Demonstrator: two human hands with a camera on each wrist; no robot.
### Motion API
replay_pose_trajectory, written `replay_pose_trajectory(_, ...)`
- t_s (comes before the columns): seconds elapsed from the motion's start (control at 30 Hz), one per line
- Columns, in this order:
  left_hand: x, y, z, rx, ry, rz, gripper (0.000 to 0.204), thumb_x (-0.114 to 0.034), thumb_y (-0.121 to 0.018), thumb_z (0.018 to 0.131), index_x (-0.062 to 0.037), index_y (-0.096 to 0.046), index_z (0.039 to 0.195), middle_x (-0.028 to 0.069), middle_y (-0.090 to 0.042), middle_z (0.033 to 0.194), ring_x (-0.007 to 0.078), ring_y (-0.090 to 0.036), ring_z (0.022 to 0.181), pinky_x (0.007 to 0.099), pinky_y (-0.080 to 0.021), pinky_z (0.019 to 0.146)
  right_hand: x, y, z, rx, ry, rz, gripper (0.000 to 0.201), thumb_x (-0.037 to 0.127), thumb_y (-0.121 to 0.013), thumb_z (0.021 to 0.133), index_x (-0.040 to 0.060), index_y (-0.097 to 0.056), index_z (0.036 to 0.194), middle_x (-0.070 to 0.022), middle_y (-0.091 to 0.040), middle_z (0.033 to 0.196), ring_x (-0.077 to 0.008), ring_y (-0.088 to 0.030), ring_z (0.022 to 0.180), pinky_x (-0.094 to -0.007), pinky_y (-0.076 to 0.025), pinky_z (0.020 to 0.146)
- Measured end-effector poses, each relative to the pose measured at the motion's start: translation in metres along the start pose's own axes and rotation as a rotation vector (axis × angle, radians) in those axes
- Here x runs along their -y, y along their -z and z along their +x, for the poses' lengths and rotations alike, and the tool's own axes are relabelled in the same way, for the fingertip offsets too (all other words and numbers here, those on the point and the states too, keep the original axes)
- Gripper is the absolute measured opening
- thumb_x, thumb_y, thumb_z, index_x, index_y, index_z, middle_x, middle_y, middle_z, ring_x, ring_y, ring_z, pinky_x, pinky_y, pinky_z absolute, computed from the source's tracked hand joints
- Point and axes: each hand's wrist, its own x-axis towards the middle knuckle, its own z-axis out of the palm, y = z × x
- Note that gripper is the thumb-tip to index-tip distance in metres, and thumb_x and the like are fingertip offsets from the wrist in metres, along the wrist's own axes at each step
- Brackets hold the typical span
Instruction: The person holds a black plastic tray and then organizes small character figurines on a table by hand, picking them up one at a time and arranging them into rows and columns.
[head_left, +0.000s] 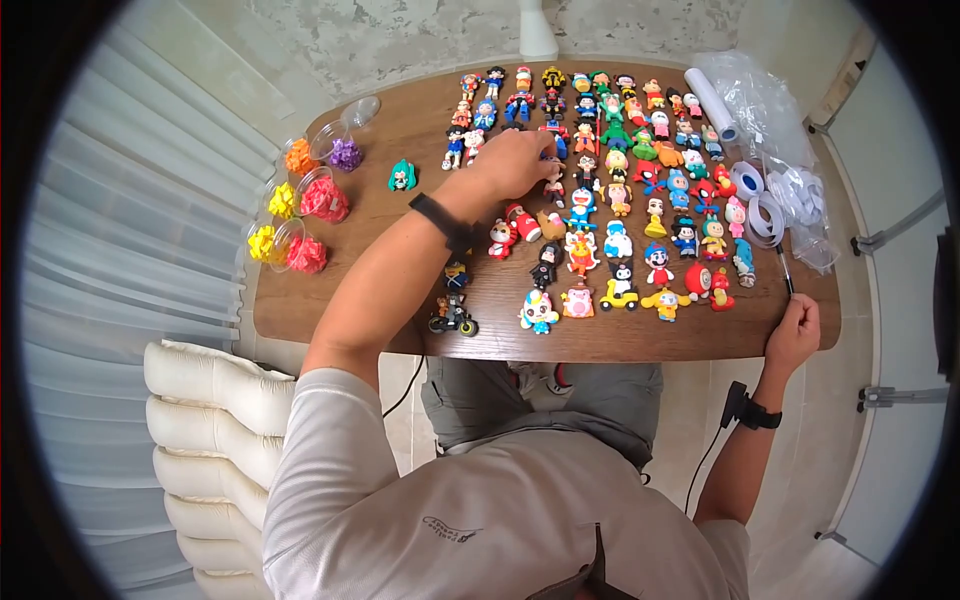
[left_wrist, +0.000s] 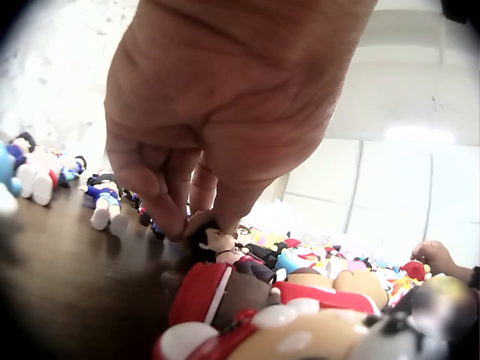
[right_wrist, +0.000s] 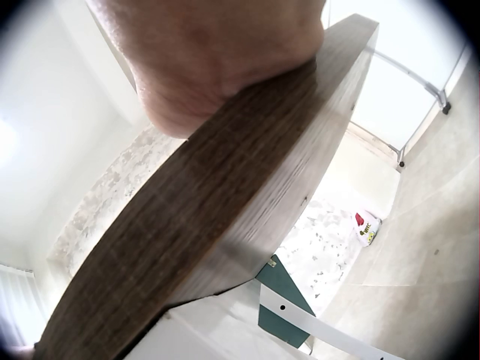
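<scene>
My left hand (head_left: 515,165) reaches over the rows of small figures, palm down. In the left wrist view, the thumb and fingers of that hand (left_wrist: 225,105) pinch the head of a dark-haired figure (left_wrist: 219,241), low over the brown table. A red-and-white figure (left_wrist: 201,292) lies just in front of it. At the table's front right, my right hand (head_left: 795,328) has its fingers curled at the near end of a black pen (head_left: 786,272). The right wrist view shows only part of this hand (right_wrist: 217,60) above the table edge; its fingertips and the pen are hidden.
Clear cups of yellow, orange, purple and red pieces (head_left: 325,200) stand at the table's left. A teal-haired figure (head_left: 402,176) lies alone beside them. Tape rolls (head_left: 766,220), a white roll (head_left: 710,104) and clear plastic bags (head_left: 755,100) lie at the right.
</scene>
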Motion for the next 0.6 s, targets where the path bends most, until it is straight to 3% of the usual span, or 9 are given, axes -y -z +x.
replay_pose_trajectory(0.17,0.011,-0.001,-0.001,0.024,-0.009,-0.084,0.027,-0.025,-0.071,0.090,-0.0052,-0.067,0.108,0.0132,-0.074,0.092,0.0294,-0.071,0.087,0.0405,-0.054,0.078,0.000,-0.001,0.000,0.001,-0.010,0.031,0.017,0.018,-0.065,0.096,0.0022,-0.068,0.092,0.0060,-0.044,0.069,-0.0052,-0.041,0.065,-0.0236,-0.037,0.059)
replay_pose_trajectory(0.27,0.025,0.001,-0.002,-0.121,-0.051,-0.136,0.026,-0.026,-0.071,0.091,-0.0058,-0.068,0.107,0.0118,-0.074,0.090,0.0258,-0.071,0.084,0.0383,-0.054,0.076,0.000,0.000,0.000,0.010,-0.033,0.001,0.017,0.018,-0.064,0.096,0.0019,-0.068,0.092,0.0059,-0.045,0.069,-0.0052,-0.041,0.065,-0.0235,-0.037,0.060)
replay_pose_trajectory(0.33,0.029,0.023,-0.003,-0.163,0.040,-0.131,0.025,-0.029,-0.072,0.092,-0.0088,-0.070,0.107,0.0103,-0.072,0.088,0.0205,-0.067,0.078,0.0363,-0.052,0.072,-0.001,0.000,0.000,0.006,-0.021,0.008,0.017,0.018,-0.064,0.096,0.0018,-0.068,0.093,0.0059,-0.045,0.070,-0.0052,-0.041,0.065,-0.0235,-0.037,0.060)
replay_pose_trajectory(0.4,0.032,0.050,-0.010,-0.136,0.151,-0.147,0.025,-0.029,-0.072,0.088,-0.0064,-0.071,0.101,0.0150,-0.072,0.091,0.0320,-0.070,0.085,0.0423,-0.054,0.076,-0.001,0.000,-0.001,0.000,-0.013,0.021,0.017,0.018,-0.064,0.096,0.0016,-0.068,0.093,0.0059,-0.045,0.070,-0.0052,-0.041,0.065,-0.0235,-0.037,0.060)
replay_pose_trajectory(0.6,0.050,0.044,-0.031,0.015,0.064,0.009,0.025,-0.025,-0.070,0.089,-0.0055,-0.068,0.105,0.0134,-0.073,0.090,0.0299,-0.069,0.082,0.0404,-0.053,0.075,0.000,0.000,-0.001,0.007,-0.016,0.036,0.016,0.017,-0.064,0.096,0.0016,-0.068,0.093,0.0060,-0.044,0.069,-0.0051,-0.041,0.065,-0.0234,-0.037,0.060)
